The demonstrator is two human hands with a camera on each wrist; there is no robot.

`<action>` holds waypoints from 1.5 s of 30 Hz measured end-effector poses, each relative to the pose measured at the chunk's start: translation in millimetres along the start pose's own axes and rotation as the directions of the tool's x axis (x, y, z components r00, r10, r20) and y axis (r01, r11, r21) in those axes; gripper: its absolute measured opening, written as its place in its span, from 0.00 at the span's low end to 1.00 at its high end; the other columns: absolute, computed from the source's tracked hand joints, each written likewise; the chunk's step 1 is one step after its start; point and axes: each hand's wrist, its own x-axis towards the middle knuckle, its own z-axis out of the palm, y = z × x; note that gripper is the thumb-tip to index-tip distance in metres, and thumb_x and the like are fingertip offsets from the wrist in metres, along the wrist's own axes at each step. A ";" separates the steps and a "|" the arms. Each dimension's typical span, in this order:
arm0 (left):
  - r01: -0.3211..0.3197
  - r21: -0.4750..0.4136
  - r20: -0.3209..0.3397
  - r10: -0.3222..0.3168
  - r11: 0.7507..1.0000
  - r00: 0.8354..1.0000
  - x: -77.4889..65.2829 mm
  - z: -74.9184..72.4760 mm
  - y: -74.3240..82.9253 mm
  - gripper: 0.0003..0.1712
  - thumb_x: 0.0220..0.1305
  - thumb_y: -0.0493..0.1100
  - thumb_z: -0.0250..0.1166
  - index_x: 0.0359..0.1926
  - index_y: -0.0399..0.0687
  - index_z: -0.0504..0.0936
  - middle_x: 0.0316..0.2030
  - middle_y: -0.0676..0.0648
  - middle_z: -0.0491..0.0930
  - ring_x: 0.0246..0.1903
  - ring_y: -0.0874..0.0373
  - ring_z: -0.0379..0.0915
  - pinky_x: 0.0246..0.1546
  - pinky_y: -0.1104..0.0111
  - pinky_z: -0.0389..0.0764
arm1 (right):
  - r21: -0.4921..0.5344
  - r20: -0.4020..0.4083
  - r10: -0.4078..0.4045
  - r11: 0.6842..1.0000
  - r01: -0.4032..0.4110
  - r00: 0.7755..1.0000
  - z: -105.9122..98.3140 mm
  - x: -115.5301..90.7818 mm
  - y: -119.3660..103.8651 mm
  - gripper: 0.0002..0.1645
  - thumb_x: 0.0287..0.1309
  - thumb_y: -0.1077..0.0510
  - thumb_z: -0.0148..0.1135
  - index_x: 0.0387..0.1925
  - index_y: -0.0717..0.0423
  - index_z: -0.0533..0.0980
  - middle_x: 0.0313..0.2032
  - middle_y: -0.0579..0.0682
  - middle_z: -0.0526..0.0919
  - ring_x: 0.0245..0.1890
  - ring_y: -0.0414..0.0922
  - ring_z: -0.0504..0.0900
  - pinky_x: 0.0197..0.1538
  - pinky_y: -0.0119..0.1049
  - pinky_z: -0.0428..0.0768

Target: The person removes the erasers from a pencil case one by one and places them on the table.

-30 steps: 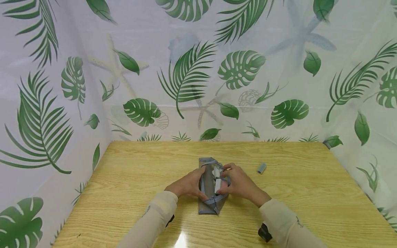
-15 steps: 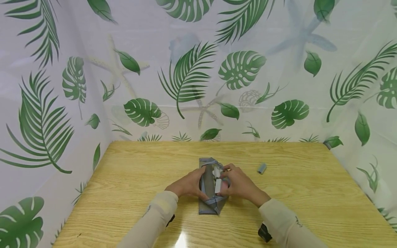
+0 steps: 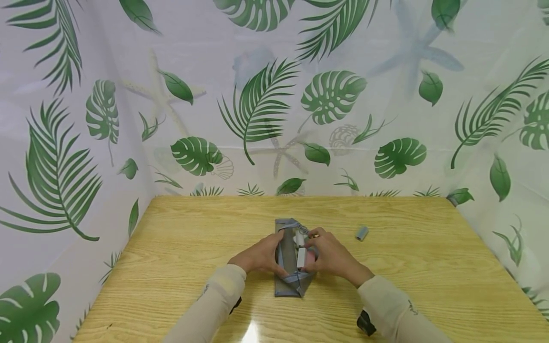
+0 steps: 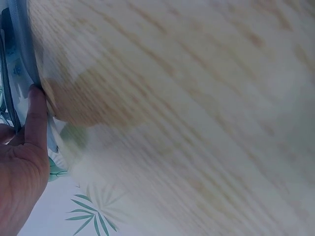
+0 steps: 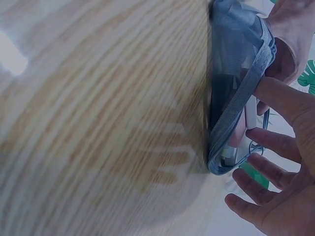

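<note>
A grey-blue mesh zip pouch [image 3: 288, 286] lies on the table with its mouth spread. My left hand [image 3: 261, 255] grips its left side, fingers at the far end and thumb at the near end. In the left wrist view a fingertip [image 4: 35, 101] presses the pouch's edge. Inside the pouch sit a white-and-pink box [image 3: 301, 257] and a white item [image 3: 299, 238] whose kind is unclear. My right hand [image 3: 332, 255] is at the pouch's right side; its thumb and index finger pinch the box, the other fingers spread in the right wrist view. The pouch's bottom is hidden.
A small grey-blue cylinder [image 3: 362, 233] lies on the wooden table [image 3: 206, 224], to the right beyond my right hand. A leaf-printed sheet [image 3: 266, 157] stands along the table's back edge and sides.
</note>
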 end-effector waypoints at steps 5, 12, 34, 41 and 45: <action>0.008 0.010 0.004 -0.008 1.000 1.000 -0.3 0.2 0.6 0.69 0.50 0.50 0.83 0.80 0.36 0.45 0.74 0.36 0.58 0.70 0.45 0.60 0.69 0.55 0.66 | -0.006 0.000 -0.008 1.000 0.008 1.000 -0.1 -0.4 -0.1 0.31 0.43 0.49 0.85 0.45 0.65 0.86 0.58 0.64 0.76 0.52 0.62 0.77 0.52 0.58 0.79; 0.006 0.020 0.003 -0.006 1.000 1.000 0.3 0.1 -0.2 0.69 0.50 0.50 0.83 0.80 0.37 0.45 0.73 0.36 0.59 0.69 0.46 0.62 0.68 0.55 0.67 | -0.009 -0.002 -0.010 1.000 0.010 1.000 0.3 0.1 0.6 0.29 0.43 0.50 0.84 0.43 0.65 0.86 0.57 0.65 0.77 0.54 0.62 0.76 0.54 0.58 0.77; -0.019 0.022 -0.005 0.019 1.000 1.000 0.0 -0.9 1.8 0.69 0.49 0.49 0.83 0.79 0.34 0.48 0.71 0.35 0.62 0.66 0.46 0.65 0.66 0.54 0.69 | 0.002 -0.054 -0.025 1.000 0.025 0.998 2.4 -1.6 -0.2 0.27 0.41 0.50 0.85 0.41 0.63 0.87 0.58 0.64 0.76 0.55 0.60 0.76 0.54 0.56 0.79; -0.011 0.033 0.000 0.011 0.999 1.000 -0.8 -1.0 1.2 0.69 0.50 0.49 0.83 0.79 0.33 0.47 0.73 0.34 0.59 0.70 0.44 0.61 0.69 0.54 0.66 | 0.018 -0.074 -0.027 0.999 0.029 0.997 2.6 -1.2 -1.2 0.27 0.43 0.50 0.84 0.42 0.62 0.87 0.59 0.63 0.76 0.55 0.60 0.76 0.52 0.56 0.80; -0.018 0.034 -0.001 0.018 0.999 1.000 -0.2 -1.1 0.4 0.69 0.50 0.49 0.83 0.79 0.33 0.47 0.73 0.34 0.59 0.70 0.44 0.61 0.69 0.54 0.66 | 0.020 -0.088 -0.035 0.999 0.037 0.996 1.2 -0.4 -1.8 0.26 0.43 0.50 0.84 0.41 0.63 0.87 0.59 0.63 0.75 0.55 0.61 0.76 0.53 0.56 0.80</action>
